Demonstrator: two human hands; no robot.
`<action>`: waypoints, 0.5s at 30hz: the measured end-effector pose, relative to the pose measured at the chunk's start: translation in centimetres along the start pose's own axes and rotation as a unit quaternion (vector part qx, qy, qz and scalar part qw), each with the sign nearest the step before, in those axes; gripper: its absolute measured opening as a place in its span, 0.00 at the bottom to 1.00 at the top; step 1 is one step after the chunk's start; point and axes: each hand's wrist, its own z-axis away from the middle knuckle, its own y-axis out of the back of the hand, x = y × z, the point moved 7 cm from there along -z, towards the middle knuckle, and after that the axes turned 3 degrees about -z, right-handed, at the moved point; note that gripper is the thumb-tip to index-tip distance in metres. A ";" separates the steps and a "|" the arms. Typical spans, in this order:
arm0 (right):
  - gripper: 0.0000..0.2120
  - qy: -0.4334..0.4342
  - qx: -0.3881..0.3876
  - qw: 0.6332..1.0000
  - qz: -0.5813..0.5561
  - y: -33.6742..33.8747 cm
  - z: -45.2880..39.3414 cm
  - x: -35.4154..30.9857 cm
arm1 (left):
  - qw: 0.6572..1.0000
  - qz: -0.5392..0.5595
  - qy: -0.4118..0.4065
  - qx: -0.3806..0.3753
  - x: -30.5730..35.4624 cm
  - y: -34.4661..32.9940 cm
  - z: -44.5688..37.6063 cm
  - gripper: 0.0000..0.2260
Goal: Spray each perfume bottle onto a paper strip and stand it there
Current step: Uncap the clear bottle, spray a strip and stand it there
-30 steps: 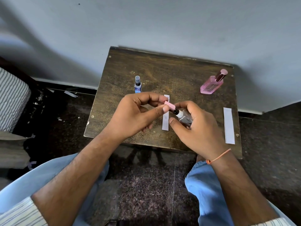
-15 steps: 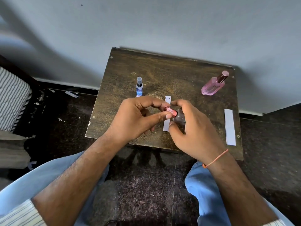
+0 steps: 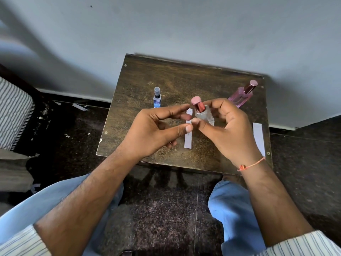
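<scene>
A small dark wooden table (image 3: 147,80) stands against a pale wall, seen from above by a seated person in light blue trousers and striped sleeves.

The right hand (image 3: 232,133) is curled around a small clear glass perfume bottle (image 3: 204,116), thumb on its near side and fingers wrapped behind it. The bottle is held above the middle of the table, roughly upright and leaning a little to the left, with its metallic pink cap (image 3: 197,105) on top. A thin orange thread bracelet (image 3: 251,164) circles the right wrist.

The left hand (image 3: 156,133) is just left of the bottle, half open and empty. Its forefinger reaches toward the cap and its thumb tip lies close beside the right thumb; whether the forefinger touches the bottle I cannot tell.

Below the hands, a white paper strip (image 3: 188,140) lies flat near the table's centre, running near to far, its far end partly hidden by the fingers. A second paper strip (image 3: 258,135) lies near the right edge, partly covered by the right hand.

A slim blue spray bottle (image 3: 157,98) with a clear cap stands upright at the far left of the table. A pink perfume bottle (image 3: 241,97) with a dark rose cap stands at the far right corner.
</scene>
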 end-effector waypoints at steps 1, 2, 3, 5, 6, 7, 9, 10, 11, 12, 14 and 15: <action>0.15 0.007 0.014 1.000 0.009 0.1 -0.2 0.0 | 1.000 -0.007 0.007 0.005 -0.2 0.1 0.0 0.24; 0.14 0.017 0.028 0.999 0.022 0.2 -0.5 -0.1 | 1.000 -0.015 0.014 0.013 -0.3 0.3 -0.1 0.23; 0.14 0.025 0.040 0.998 0.038 0.3 -0.7 -0.1 | 0.999 -0.025 0.023 0.021 -0.5 0.5 -0.1 0.22; 0.15 0.019 0.060 0.996 0.060 0.3 -1.2 0.4 | 0.997 -0.045 0.044 0.038 -0.8 0.9 0.0 0.17; 0.15 0.006 0.067 0.996 0.057 0.4 -1.4 0.8 | 0.996 -0.057 0.053 0.045 -0.9 1.1 0.0 0.14; 0.16 -0.012 0.071 0.996 0.045 0.3 -1.6 1.3 | 0.994 -0.075 0.059 0.050 -1.0 1.4 0.0 0.12; 0.16 -0.047 0.076 0.996 0.030 0.3 -1.9 1.9 | 0.991 -0.113 0.055 0.050 -0.9 1.6 0.1 0.07; 0.16 -0.057 0.079 0.995 0.034 0.2 -2.0 2.1 | 0.990 -0.129 0.046 0.044 -0.8 1.5 0.2 0.05; 0.16 -0.062 0.080 0.994 0.043 0.2 -2.1 2.1 | 0.988 -0.149 0.034 0.037 -0.7 1.4 0.3 0.05; 0.16 -0.065 0.081 0.993 0.052 0.1 -2.2 2.1 | 0.984 -0.175 0.021 0.029 -0.5 1.4 0.4 0.04; 0.16 -0.067 0.080 0.992 0.070 -0.1 -2.2 2.0 | 0.975 -0.223 0.004 0.014 -0.3 1.2 0.6 0.04; 0.16 -0.067 0.080 0.992 0.076 -0.2 -2.3 2.0 | 0.971 -0.240 0.000 0.006 -0.3 1.3 0.7 0.04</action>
